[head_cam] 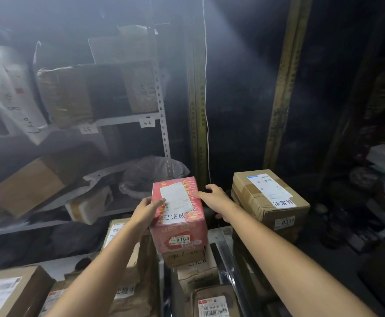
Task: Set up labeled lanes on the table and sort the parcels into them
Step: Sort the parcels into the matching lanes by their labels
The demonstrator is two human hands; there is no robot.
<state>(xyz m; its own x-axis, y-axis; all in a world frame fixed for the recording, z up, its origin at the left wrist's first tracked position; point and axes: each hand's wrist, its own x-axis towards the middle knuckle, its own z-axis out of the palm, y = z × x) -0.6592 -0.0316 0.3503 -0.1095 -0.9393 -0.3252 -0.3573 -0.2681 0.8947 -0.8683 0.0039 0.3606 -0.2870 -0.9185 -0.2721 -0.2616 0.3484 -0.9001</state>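
Steel table (220, 235), cardboard parcels (196, 275) on it

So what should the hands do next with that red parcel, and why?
Probably settle it squarely and let go. The red parcel labelled 已完成 already sits atop a brown box bearing the same label; the left hand grips its edge, the right hand touches its side.

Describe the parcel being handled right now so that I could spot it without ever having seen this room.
Find the grey metal shelving rack, then look below it to the stack of brown cardboard boxes. On top sits the red parcel, gripped at its left edge by the left hand. It is the only red, plastic-wrapped one, and its front sticker reads 0164.
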